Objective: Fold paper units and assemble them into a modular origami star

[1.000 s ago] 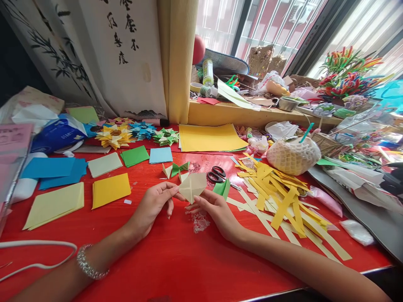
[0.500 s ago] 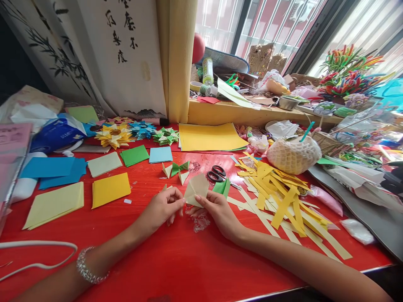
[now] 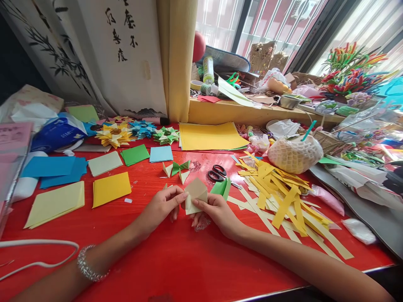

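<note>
A small piece of cream paper (image 3: 197,191), partly folded, is held up between both hands above the red table. My left hand (image 3: 165,205) pinches its left edge between thumb and fingers. On its lower right, the thumb of my right hand (image 3: 217,209) presses the paper, with fingers behind it. Just beyond lie folded green and cream paper pieces (image 3: 178,168). A folded green paper (image 3: 221,188) sits close behind my right hand, beside black-handled scissors (image 3: 217,173). Another cream piece is mostly hidden behind my left hand.
Yellow and cream paper strips (image 3: 283,197) are heaped at right. At left lie stacks of blue (image 3: 50,167), yellow (image 3: 111,188) and cream paper (image 3: 55,204). Folded paper stars (image 3: 113,135) and large yellow sheets (image 3: 210,136) line the back. A net-wrapped coconut (image 3: 296,154) with a straw stands behind the strips.
My left hand has moved slightly right and now grips the cream paper's left edge higher up. The paper has turned and dipped a little. My right hand keeps hold of it.
</note>
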Motion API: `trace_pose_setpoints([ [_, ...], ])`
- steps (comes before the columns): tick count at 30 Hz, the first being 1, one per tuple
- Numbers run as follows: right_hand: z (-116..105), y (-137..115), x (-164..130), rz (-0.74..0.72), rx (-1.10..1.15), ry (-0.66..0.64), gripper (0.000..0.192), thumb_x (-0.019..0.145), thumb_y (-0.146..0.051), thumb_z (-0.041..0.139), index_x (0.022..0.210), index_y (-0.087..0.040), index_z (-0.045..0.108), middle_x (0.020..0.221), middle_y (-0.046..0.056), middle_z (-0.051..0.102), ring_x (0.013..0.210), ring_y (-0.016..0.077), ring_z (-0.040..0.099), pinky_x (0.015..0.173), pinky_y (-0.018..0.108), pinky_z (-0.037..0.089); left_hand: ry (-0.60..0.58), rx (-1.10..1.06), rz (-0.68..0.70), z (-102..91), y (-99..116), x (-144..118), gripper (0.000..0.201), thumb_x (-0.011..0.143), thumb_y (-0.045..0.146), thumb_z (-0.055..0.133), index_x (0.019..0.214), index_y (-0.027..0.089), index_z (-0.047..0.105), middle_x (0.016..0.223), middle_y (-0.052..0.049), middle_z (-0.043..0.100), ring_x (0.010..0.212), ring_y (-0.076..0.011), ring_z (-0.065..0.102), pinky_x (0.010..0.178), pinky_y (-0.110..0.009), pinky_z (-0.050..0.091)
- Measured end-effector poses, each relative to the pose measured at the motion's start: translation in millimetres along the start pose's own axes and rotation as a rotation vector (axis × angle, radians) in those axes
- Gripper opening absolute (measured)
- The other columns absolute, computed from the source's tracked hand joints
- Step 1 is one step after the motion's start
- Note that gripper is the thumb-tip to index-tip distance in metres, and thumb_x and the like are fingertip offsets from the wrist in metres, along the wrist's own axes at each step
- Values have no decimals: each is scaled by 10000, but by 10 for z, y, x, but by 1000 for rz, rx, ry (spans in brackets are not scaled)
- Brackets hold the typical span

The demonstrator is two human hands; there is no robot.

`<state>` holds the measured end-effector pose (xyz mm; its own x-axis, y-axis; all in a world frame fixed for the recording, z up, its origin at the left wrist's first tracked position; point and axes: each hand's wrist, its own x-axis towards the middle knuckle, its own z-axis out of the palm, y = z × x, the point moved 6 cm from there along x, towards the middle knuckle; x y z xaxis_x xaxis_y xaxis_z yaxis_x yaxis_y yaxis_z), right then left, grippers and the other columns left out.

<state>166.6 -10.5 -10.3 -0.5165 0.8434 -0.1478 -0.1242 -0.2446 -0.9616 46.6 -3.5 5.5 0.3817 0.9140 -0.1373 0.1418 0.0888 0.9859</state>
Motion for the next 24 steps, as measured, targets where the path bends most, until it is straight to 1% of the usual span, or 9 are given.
trace_pose_setpoints([
  [3, -1, -23, 7, -26, 9, 8, 336, 781, -453, 507, 773, -120, 548, 567, 22, 611, 463, 106, 577, 465, 209, 450, -15, -36, 13, 10, 11, 11, 224, 804, 385, 484, 768, 167, 522, 633, 47, 494, 445, -49, 414, 454, -181, 357],
  [5, 0, -42, 7, -35, 11, 22, 372, 795, -477, 468, 806, -116, 555, 565, 24, 611, 460, 103, 573, 456, 202, 440, -6, -38, 15, 8, 12, 18, 213, 796, 377, 496, 789, 167, 530, 665, 43, 504, 436, -44, 407, 448, -183, 353],
  [7, 11, -45, 3, -22, -11, 22, 422, 822, -498, 400, 811, -109, 565, 533, 23, 601, 441, 99, 563, 430, 189, 415, 9, -34, 16, 3, 8, 22, 214, 793, 376, 500, 790, 165, 530, 664, 43, 501, 433, -44, 404, 448, -184, 352],
  [10, 29, -45, -1, -17, -67, 10, 475, 838, -514, 341, 753, -107, 570, 498, 22, 589, 418, 93, 545, 407, 179, 387, 2, -27, 17, 9, -10, 28, 218, 777, 379, 521, 755, 163, 513, 643, 47, 495, 430, -47, 413, 442, -184, 353],
  [15, 25, -26, -2, -15, -107, 21, 448, 840, -505, 348, 698, -124, 535, 477, 9, 582, 400, 87, 537, 393, 172, 375, -32, -9, 5, 21, -46, 41, 226, 768, 378, 534, 722, 159, 501, 623, 43, 507, 430, -51, 423, 429, -182, 354],
  [20, 18, -2, -4, -16, -112, 26, 418, 844, -490, 355, 709, -132, 521, 502, 0, 575, 401, 85, 539, 394, 174, 377, -37, 28, -15, 23, -57, 46, 240, 757, 384, 548, 688, 162, 489, 533, 62, 454, 430, -59, 420, 431, -179, 352],
  [24, 16, 6, -8, -26, -137, 19, 438, 846, -496, 344, 677, -132, 519, 476, -2, 558, 400, 85, 526, 408, 180, 380, -28, 38, -5, 18, -63, 36, 242, 749, 370, 560, 666, 165, 462, 559, 63, 450, 430, -56, 426, 419, -178, 353],
])
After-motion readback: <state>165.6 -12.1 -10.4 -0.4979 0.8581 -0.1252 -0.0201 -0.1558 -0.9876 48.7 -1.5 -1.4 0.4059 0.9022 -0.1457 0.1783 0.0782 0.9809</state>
